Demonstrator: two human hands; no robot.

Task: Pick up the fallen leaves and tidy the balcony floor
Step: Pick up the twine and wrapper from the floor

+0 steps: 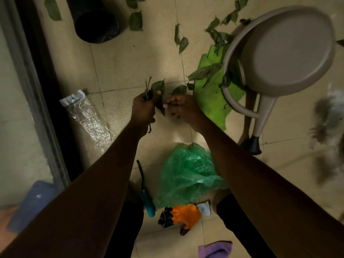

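Looking straight down at a tiled floor (130, 58).

- Can (286, 51): beige watering can, upper right, spout pointing toward the camera, sitting partly on a bright green sheet (210, 94).
- Bag (188, 174): crumpled green plastic, on the floor between the forearms, near the person.
- Pot (96, 25): black, top left, on the floor.
- Bubble wrap (89, 120): clear sleeve, lying flat left of the left arm, by the dark door frame.
- Glove (184, 216): orange and black, just below the bag. A teal-handled tool (148, 202) lies beside the bag's left edge. A purple cloth (216, 249) is at the bottom edge.
- Left hand (144, 108): fist clenched round a bunch (157, 86) of twigs and leaves, held above the floor at frame centre; stems stick out above and below the fist.
- Right hand (181, 107): fingers curled, tips at the leaf hanging off the bunch. Too blurred to say whether it is pinching it.
- Loose leaves (135, 21): scattered on the floor by the pot, along the top, and piled on the sheet against the can. One (179, 89) lies just behind the right hand.
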